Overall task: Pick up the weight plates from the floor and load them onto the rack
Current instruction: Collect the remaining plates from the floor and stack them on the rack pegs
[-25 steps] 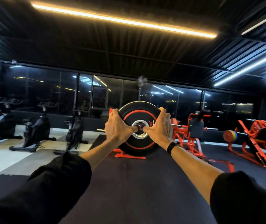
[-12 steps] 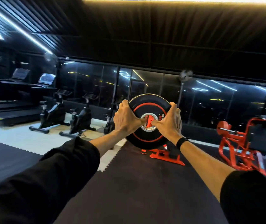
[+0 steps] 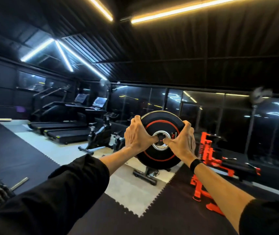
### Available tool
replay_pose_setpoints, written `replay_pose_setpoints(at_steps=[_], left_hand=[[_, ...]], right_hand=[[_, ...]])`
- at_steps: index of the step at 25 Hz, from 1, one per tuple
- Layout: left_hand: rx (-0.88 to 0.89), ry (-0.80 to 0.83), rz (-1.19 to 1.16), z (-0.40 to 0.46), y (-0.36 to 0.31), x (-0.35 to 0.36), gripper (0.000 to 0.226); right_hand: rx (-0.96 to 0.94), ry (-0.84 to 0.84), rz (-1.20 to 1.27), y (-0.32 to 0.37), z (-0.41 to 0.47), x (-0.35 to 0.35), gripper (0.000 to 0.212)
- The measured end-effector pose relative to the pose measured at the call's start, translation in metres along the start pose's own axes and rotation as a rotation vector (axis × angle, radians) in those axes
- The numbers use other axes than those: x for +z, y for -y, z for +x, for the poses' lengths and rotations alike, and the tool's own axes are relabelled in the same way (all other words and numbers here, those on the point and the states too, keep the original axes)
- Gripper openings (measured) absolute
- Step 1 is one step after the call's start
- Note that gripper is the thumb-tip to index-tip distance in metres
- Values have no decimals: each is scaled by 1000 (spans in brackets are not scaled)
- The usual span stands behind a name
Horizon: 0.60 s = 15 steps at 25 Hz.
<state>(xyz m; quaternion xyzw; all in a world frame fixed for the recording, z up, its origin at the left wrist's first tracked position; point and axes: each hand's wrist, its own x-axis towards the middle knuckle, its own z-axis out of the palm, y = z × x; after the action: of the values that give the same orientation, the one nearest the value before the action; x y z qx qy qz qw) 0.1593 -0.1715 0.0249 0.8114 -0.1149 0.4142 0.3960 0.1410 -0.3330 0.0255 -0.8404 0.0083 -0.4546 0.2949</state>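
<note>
One weight plate [image 3: 160,138], black with a red ring and a silver hub, is held at arm's length in front of a person in a dim gym. It stands on edge, well clear of the floor, its flat face turned toward the camera and its center hole pointing away along the line of sight; being round, it has no long axis across its face, and it leans slightly to the left at the top. Two hands hold it. The left hand [image 3: 136,136] curls its fingers over the upper left rim with its thumb reaching to the hub; the right hand [image 3: 181,141] wraps the upper right rim in the same manner, its thumb also at the hub. Both grips are tight around the plate. A black band [image 3: 195,164] circles the right wrist, and dark sleeves cover both upper forearms.

Behind the plate, two treadmills [image 3: 64,131] stand side by side on a pale floor section, with exercise bikes [image 3: 99,134] near them; their exact number is unclear. One orange metal frame [image 3: 208,155] sits on the dark mat at right, just beyond the right wrist. A steel bar end [image 3: 19,181] shows at lower left, beside a dark stack that is too blurred to identify. Light strips cross the black ceiling.
</note>
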Motion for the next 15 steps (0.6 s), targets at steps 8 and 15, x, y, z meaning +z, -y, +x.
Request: replay_pose_setpoints(at_steps=[8,15], left_hand=[[-85,-48,213,89,136,102,82],[-240,-1,296,195,302,209,85]], right_hand=[[4,176,193,-56,79,197,101],[40,387,228,-96,167,414,101]])
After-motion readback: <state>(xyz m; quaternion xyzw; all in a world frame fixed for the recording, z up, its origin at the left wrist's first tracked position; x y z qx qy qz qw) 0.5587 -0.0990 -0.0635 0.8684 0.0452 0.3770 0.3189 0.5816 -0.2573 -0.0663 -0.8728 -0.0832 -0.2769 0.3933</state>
